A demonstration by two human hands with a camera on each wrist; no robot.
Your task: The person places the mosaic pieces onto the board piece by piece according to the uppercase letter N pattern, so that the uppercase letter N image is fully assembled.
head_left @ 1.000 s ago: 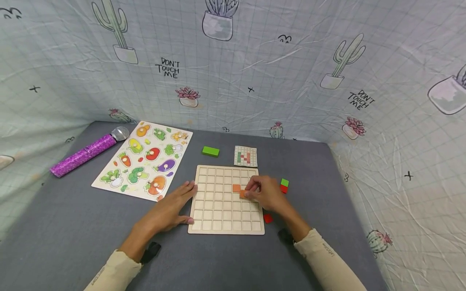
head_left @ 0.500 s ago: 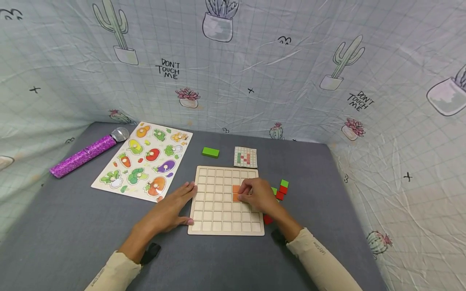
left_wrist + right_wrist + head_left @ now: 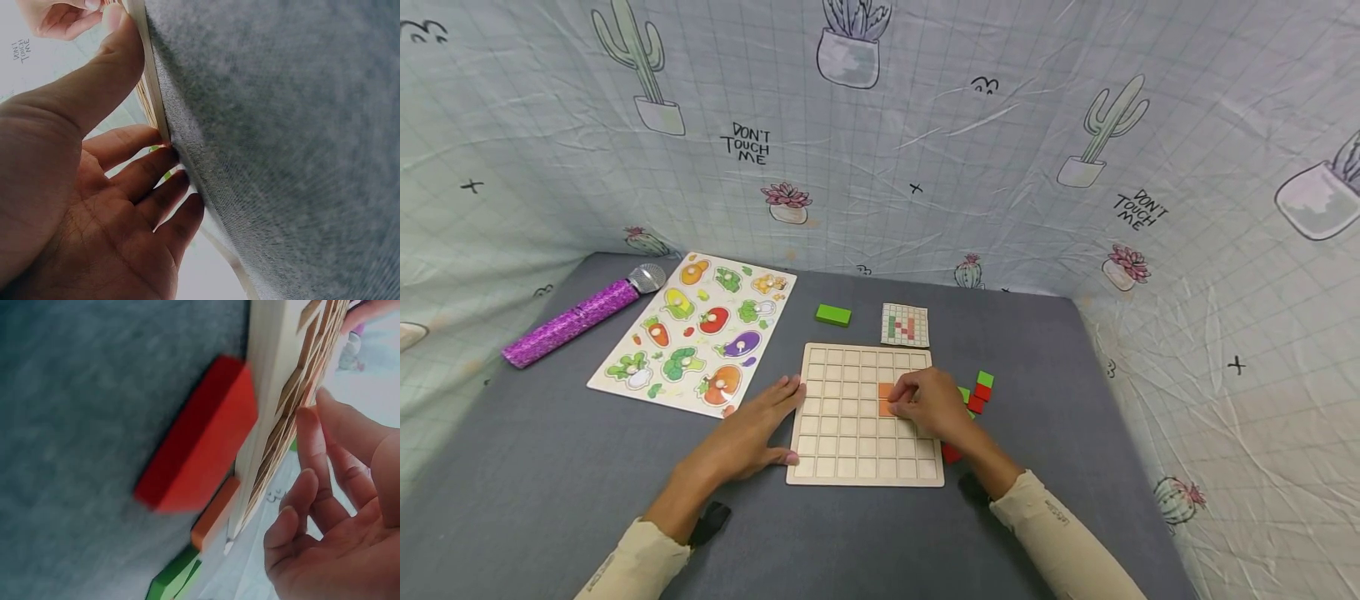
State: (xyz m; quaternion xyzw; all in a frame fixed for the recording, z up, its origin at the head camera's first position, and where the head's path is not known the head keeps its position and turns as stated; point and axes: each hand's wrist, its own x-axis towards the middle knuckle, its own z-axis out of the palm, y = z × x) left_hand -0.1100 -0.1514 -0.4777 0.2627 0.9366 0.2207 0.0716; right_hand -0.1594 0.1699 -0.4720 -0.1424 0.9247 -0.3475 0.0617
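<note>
Head view — left hand (image 3: 747, 435) spread against gridded board (image 3: 838, 426), right hand (image 3: 932, 403) pinching lower orange tile (image 3: 884, 409)

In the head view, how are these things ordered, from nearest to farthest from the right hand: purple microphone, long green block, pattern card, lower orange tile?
1. Lower orange tile: on the board, at the right hand.
2. Pattern card: just past the board's far edge.
3. Long green block: left of the card.
4. Purple microphone: far left.
</note>
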